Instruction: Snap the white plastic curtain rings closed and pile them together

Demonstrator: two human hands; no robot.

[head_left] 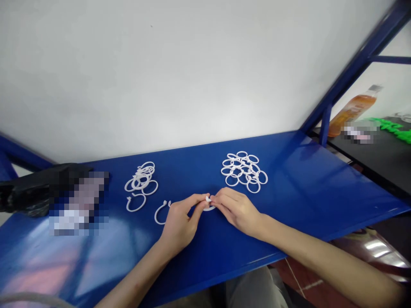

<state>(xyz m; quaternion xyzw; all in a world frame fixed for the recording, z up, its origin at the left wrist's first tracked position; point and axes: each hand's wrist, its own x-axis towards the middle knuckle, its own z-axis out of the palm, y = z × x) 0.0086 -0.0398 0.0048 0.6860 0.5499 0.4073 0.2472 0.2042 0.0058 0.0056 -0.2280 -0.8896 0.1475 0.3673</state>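
Between the fingertips of both hands is a small white plastic ring [209, 208], low over the blue tabletop. My left hand [183, 218] pinches it from the left, and my right hand [236, 209] pinches it from the right. Fingers cover most of its sides; a white end piece shows between the fingertips. Just left of my left hand lies an open white ring [157, 216], partly hidden by that hand. Another open ring [136, 204] rests farther left, below a loose pile of white rings [141, 182]. Beyond my right hand, a cluster of closed white rings [244, 171] lies flat.
The blue table [192, 164] meets a pale wall [192, 77] at the back. A black plastic bag [28, 192] and a blurred-out item [80, 203] are at the left. Past the blue frame [349, 68] on the right, an orange drink bottle [355, 109] stands near bright green pieces [393, 128].
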